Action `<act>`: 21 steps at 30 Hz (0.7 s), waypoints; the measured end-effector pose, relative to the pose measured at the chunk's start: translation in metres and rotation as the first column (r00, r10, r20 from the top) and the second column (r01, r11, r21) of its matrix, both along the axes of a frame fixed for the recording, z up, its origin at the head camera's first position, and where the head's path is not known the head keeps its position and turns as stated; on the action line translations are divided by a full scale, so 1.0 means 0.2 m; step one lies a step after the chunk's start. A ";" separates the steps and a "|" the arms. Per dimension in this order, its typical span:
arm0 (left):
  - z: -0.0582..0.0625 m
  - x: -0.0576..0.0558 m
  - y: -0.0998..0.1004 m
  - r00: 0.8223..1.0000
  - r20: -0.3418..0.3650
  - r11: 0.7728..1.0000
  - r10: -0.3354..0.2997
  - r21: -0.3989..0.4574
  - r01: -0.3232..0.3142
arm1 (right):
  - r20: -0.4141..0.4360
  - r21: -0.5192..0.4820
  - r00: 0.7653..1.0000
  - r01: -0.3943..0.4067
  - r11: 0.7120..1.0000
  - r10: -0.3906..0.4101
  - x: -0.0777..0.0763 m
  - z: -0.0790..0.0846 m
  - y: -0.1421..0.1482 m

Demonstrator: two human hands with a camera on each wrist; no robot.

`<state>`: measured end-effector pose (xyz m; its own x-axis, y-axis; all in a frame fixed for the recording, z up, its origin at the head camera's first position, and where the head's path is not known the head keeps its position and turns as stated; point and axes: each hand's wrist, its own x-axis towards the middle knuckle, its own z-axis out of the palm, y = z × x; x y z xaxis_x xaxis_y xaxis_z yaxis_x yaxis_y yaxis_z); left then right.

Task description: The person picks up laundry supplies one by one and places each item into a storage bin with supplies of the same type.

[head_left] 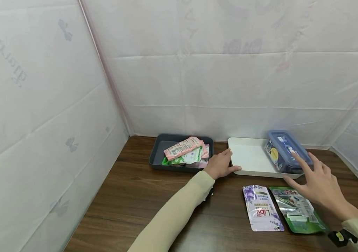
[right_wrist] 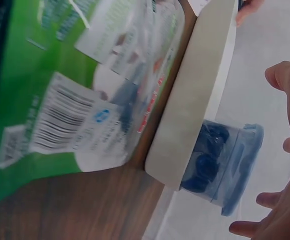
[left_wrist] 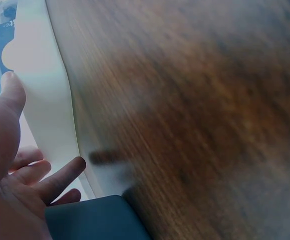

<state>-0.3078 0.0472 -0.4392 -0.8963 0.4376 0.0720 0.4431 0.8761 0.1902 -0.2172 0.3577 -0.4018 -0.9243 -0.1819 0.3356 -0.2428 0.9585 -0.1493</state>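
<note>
My left hand (head_left: 219,165) rests at the near left corner of a white tray (head_left: 248,154), thumb on its front rim and fingers along its left side. Inside the tray's right end stands a blue-lidded plastic box (head_left: 287,150), with dark round shapes showing through its clear side in the right wrist view. Over the box's near right part, my right hand (head_left: 321,183) has its fingers spread and grips nothing. Below that hand lie a purple and white Liby pouch (head_left: 262,209) and a green pouch (head_left: 298,210) with a barcode label.
Left of the white tray is a dark grey tray (head_left: 158,154) holding pink packets (head_left: 182,147) and a green and white packet (head_left: 191,156). Both trays stand at the back of the wooden table (head_left: 128,199), close to a white curtain wall (head_left: 153,84).
</note>
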 end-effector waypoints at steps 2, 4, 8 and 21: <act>0.00 0.00 0.00 1.000 0.002 1.000 -0.001 -0.001 0.001 | -0.002 0.004 1.000 -0.004 1.000 0.004 0.01 -0.01 0.00; 0.00 0.00 0.00 1.000 0.004 1.000 -0.002 0.001 0.002 | -0.001 0.004 1.000 -0.007 1.000 0.007 0.02 -0.03 0.00; 0.01 0.00 0.00 1.000 0.009 1.000 -0.004 0.008 0.004 | 0.000 0.004 1.000 -0.010 1.000 0.010 0.05 -0.04 -0.01; 0.00 0.00 -0.01 1.000 -0.002 1.000 -0.006 0.006 0.006 | 0.034 -0.014 0.999 -0.009 1.000 0.009 0.11 -0.08 -0.04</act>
<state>-0.3069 0.0460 -0.4383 -0.8934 0.4429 0.0759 0.4489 0.8722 0.1945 -0.1944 0.3506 -0.4180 -0.9335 -0.1860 0.3064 -0.2462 0.9540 -0.1709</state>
